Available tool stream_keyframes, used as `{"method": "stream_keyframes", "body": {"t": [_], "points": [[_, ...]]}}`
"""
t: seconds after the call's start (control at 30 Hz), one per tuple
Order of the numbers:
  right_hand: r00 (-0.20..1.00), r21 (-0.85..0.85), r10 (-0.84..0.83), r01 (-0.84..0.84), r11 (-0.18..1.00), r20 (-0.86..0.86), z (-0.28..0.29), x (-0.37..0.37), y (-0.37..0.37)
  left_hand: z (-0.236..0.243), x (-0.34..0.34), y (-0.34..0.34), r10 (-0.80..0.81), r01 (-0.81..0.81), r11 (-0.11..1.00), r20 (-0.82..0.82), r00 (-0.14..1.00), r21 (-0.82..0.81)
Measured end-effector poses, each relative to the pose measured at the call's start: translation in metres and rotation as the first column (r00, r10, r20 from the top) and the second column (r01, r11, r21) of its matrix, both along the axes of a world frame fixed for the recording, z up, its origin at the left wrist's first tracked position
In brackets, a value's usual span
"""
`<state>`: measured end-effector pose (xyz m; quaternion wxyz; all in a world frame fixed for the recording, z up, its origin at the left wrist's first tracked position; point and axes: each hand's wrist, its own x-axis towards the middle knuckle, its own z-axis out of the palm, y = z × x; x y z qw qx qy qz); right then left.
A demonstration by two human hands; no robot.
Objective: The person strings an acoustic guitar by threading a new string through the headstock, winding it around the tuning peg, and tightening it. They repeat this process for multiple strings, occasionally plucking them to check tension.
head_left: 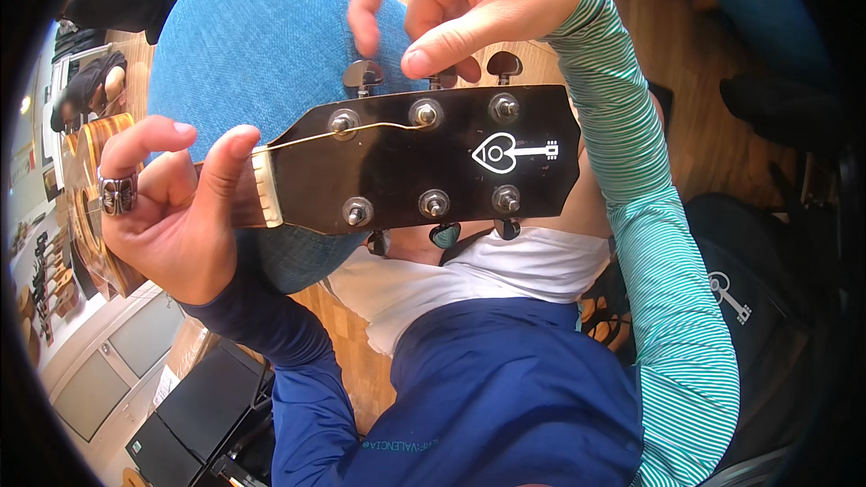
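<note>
A guitar's black headstock point(311, 182) lies across the middle, with several metal tuning pegs along both long edges and a white heart-and-key emblem. One thin golden string point(379, 127) runs from the upper middle post, past the upper left post, toward the pale nut point(267, 188). My left hand point(176, 207), a skull-like ring on one finger, is at the neck beside the nut. Its thumb stands apart from the bent fingers, next to the string. My right hand point(469, 11) pinches the upper middle tuning peg point(442, 82), whose knob is mostly hidden by thumb and fingers.
Beneath the guitar bulges a rounded blue denim-covered surface point(244, 45). At the left are wooden guitar bodies point(95, 207), with people behind. A black box-like case point(198, 410) stands lower left; a black bag point(749, 307) with a key emblem lies at right.
</note>
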<state>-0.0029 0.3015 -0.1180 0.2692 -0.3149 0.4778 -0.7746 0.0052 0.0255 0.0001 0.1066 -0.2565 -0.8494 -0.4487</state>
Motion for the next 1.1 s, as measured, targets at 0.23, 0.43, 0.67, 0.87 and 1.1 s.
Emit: {"method": "stream_keyframes", "body": {"t": [0.23, 0.43, 0.67, 0.87, 1.1], "points": [[1.0, 0.01, 0.021, -0.021, 1.0, -0.003, 0.001, 0.001, 0.008, 0.002, 0.001, 0.001, -0.025, 0.025, 1.0, 0.001, 1.0, 0.014], [0.997, 0.126, 0.081, -0.082, 0.989, 0.012, 0.006, -0.008, 0.002, 0.0, 0.003, 0.003, -0.004, 0.004, 1.0, -0.001, 1.0, 0.025], [1.0, -0.01, 0.024, -0.024, 1.0, 0.003, -0.003, 0.002, 0.005, 0.003, 0.001, 0.001, -0.006, 0.006, 1.0, -0.026, 1.0, -0.019], [0.998, 0.138, 0.022, -0.013, 0.99, -0.059, 0.005, -0.002, 0.003, 0.003, 0.0, 0.0, 0.001, -0.002, 1.0, -0.023, 1.0, -0.021], [0.989, 0.017, 0.124, -0.123, 0.992, -0.087, -0.007, -0.005, 0.01, 0.001, 0.0, 0.003, -0.013, 0.013, 1.0, -0.031, 0.999, 0.001]]}}
